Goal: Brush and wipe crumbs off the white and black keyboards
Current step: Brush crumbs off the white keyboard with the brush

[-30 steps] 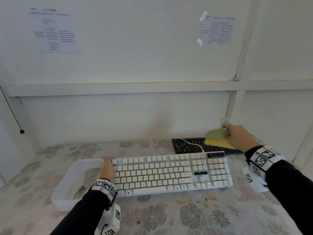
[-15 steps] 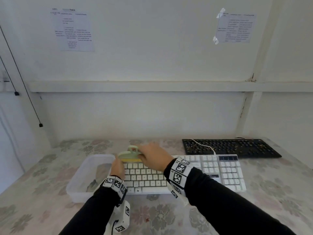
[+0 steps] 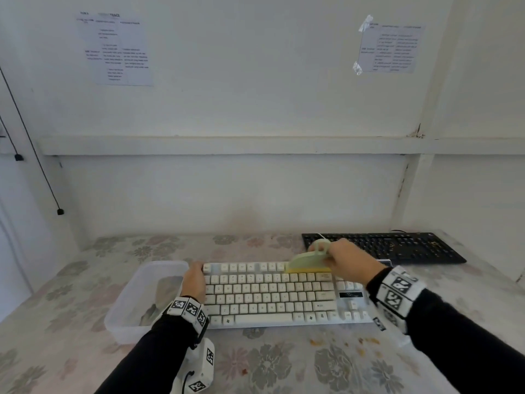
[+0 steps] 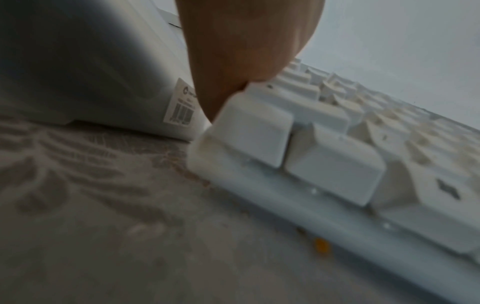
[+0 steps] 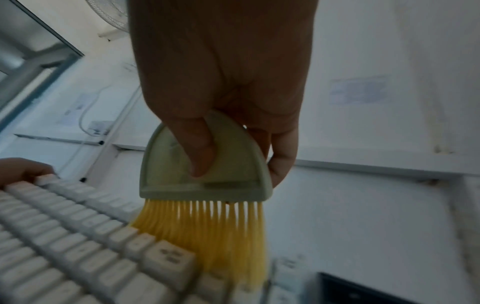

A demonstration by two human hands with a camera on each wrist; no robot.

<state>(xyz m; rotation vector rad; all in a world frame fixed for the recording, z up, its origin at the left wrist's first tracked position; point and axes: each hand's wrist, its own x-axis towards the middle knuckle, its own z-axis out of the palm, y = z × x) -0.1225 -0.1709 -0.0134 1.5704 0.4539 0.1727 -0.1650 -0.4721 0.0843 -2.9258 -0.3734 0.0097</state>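
Floral tabletop (image 3: 270,365), brush (image 5: 205,164) pinched between right fingers (image 5: 200,152), bristles on white keyboard (image 3: 270,297)

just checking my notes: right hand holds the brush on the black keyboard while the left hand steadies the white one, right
Not quite. The right hand holds the brush on the white keyboard, near its top row, not on the black keyboard, which lies untouched behind. The head and right wrist views show the yellow bristles on white keys. The left hand does grip the white keyboard's left end.
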